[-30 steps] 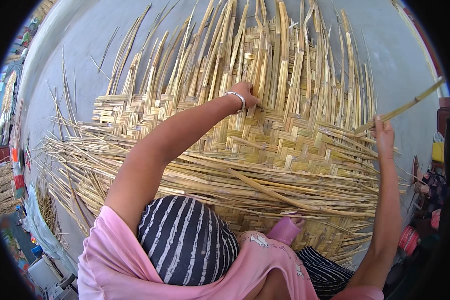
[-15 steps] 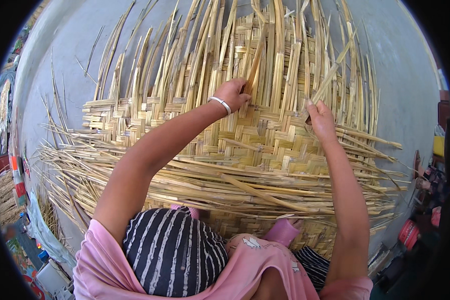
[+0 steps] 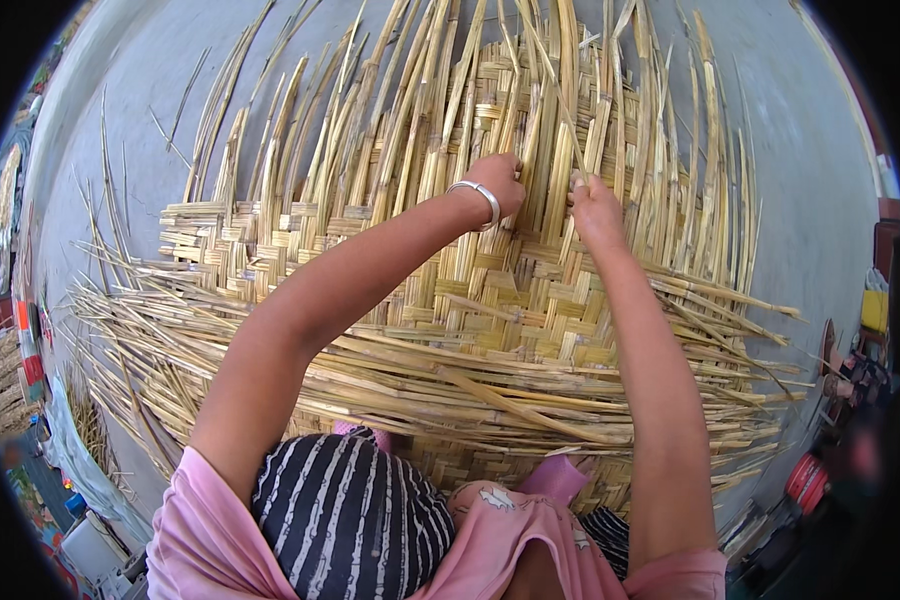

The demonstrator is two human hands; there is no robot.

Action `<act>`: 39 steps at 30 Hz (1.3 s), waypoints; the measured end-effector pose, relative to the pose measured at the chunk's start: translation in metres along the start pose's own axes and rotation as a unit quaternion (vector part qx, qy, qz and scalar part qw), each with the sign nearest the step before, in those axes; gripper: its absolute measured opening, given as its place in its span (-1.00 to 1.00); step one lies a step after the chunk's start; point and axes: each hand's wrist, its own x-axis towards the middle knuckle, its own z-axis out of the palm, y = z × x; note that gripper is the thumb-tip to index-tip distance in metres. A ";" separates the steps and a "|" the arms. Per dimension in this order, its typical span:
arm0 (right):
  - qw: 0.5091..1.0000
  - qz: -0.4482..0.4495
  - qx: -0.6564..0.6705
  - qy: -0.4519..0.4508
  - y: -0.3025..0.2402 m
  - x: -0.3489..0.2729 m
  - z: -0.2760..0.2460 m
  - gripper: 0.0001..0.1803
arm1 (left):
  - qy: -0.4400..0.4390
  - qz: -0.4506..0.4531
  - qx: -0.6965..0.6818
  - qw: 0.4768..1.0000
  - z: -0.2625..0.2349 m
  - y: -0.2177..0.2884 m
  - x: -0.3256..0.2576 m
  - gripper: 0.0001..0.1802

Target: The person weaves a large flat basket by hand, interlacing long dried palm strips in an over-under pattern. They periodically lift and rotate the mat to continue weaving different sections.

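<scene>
Bamboo strips filled most of the frame: a half-woven mat [image 3: 490, 300] lay flat on the grey concrete floor [image 3: 800, 180], its finished checker weave in the middle and lower part, its loose upright strips [image 3: 400, 110] fanning toward the upper edge. Loose side strips [image 3: 120, 310] stuck out at the left, and more poked out at the right.

My left hand [image 3: 498, 180], with a silver bangle [image 3: 480, 195] at the wrist, sat just above the middle of the frame, fingers curled down and pressed onto the weave where the upright strips began. Whether it pinched a strip I could not tell.

My right hand [image 3: 592, 205] was just beside it, slightly to the right, fingers closed around one thin strip [image 3: 560, 110] that ran up and left from my grip across the upright ones toward the top edge.

Both forearms reached up from the lower edge. My knee in black-and-white striped cloth [image 3: 350, 520] and my pink top [image 3: 510, 540] showed at the bottom, against the mat's near edge.
</scene>
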 end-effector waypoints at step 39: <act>0.928 0.101 0.221 -0.282 0.002 0.014 -0.047 -0.67 | 0.004 -0.075 -0.630 0.773 -0.036 0.025 0.026 -0.60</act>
